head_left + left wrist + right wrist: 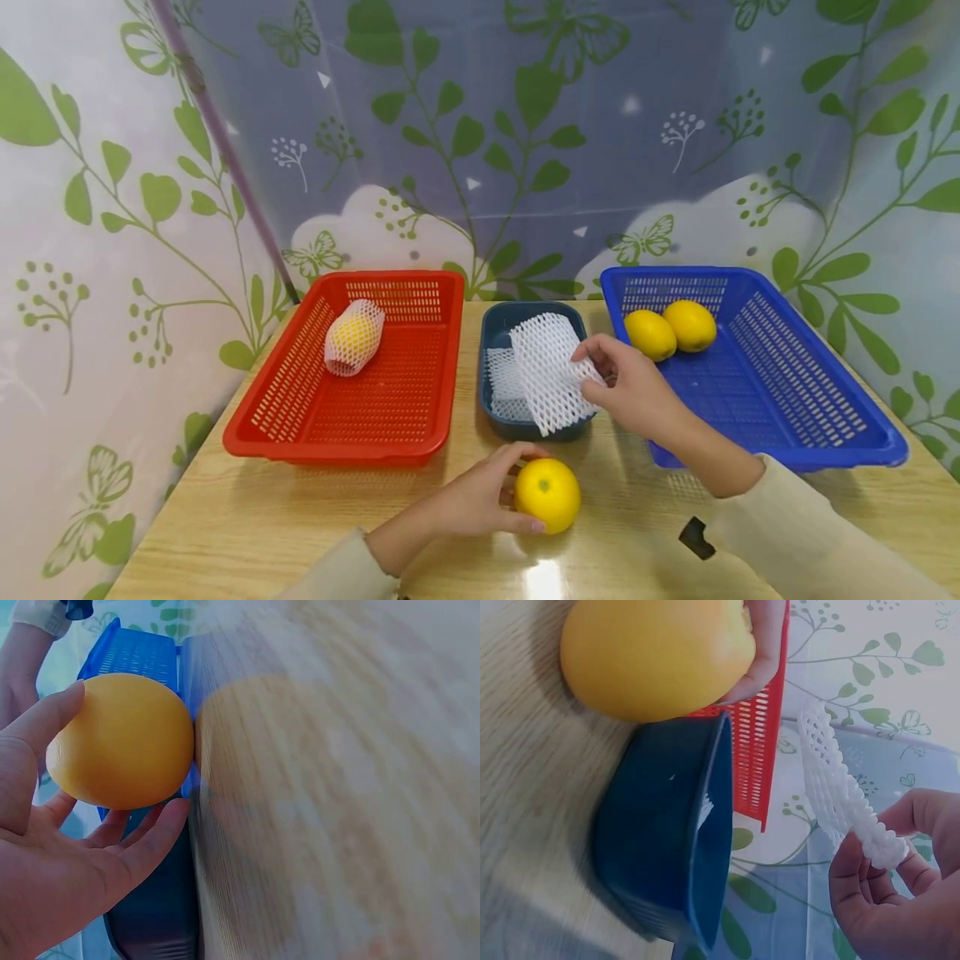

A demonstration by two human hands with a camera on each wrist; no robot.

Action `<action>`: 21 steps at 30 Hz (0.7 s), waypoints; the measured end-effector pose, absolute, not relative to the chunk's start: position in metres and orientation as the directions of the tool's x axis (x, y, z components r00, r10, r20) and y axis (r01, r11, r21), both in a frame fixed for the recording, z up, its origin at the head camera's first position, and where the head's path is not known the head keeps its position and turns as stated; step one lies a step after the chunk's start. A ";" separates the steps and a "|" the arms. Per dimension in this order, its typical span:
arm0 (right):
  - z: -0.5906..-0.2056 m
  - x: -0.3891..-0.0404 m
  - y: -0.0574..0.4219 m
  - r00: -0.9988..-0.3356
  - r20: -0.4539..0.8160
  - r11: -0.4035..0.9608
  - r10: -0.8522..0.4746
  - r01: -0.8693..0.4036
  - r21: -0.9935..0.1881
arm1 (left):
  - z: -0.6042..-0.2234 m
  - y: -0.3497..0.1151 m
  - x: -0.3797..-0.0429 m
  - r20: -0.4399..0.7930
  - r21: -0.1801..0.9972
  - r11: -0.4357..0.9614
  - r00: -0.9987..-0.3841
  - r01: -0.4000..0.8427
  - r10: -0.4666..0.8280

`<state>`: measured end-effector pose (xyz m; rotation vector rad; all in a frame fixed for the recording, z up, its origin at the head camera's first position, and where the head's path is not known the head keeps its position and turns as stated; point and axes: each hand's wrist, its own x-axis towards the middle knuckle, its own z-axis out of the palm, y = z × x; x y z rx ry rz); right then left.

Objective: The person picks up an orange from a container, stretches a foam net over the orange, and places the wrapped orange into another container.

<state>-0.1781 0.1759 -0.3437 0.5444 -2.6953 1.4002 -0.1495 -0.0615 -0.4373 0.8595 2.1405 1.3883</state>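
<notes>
In the head view my left hand (483,492) curls its thumb and fingers round a round yellow fruit (549,496) at the table's front. The thumb and fingers sit on opposite sides of this fruit (124,742) in the left wrist view. My right hand (637,383) pinches a white foam net sleeve (551,367) by its right edge, above the dark teal bin (517,429). The sleeve (840,787) looks flattened in the right wrist view. Another foam net (506,379) lies in the bin, partly hidden by the held one.
A red basket (438,392) on the left holds a yellow fruit in a foam net (355,337). On the right, a blue basket (750,408) contains two bare yellow fruits (688,325). Behind the table (247,533) hangs a leaf-patterned curtain (480,167).
</notes>
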 end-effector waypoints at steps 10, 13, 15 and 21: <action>-0.354 -0.175 0.182 -0.933 0.237 0.559 -0.270 -0.353 -0.750 | -0.427 -0.068 -0.141 0.025 0.850 0.412 -0.807 0.327 0.590; -0.354 -0.172 0.182 -0.921 0.284 0.592 -0.268 -0.390 -0.705 | -0.414 -0.068 -0.138 0.124 0.779 0.476 -0.845 0.407 0.520; -0.354 -0.170 0.181 -0.904 0.332 0.615 -0.269 -0.426 -0.664 | -0.404 -0.067 -0.140 0.195 0.775 0.460 -0.855 0.434 0.480; -0.356 -0.162 0.174 -0.767 0.545 0.635 -0.339 -0.614 -0.468 | -0.378 -0.057 -0.162 0.316 0.833 0.345 -0.884 0.432 0.344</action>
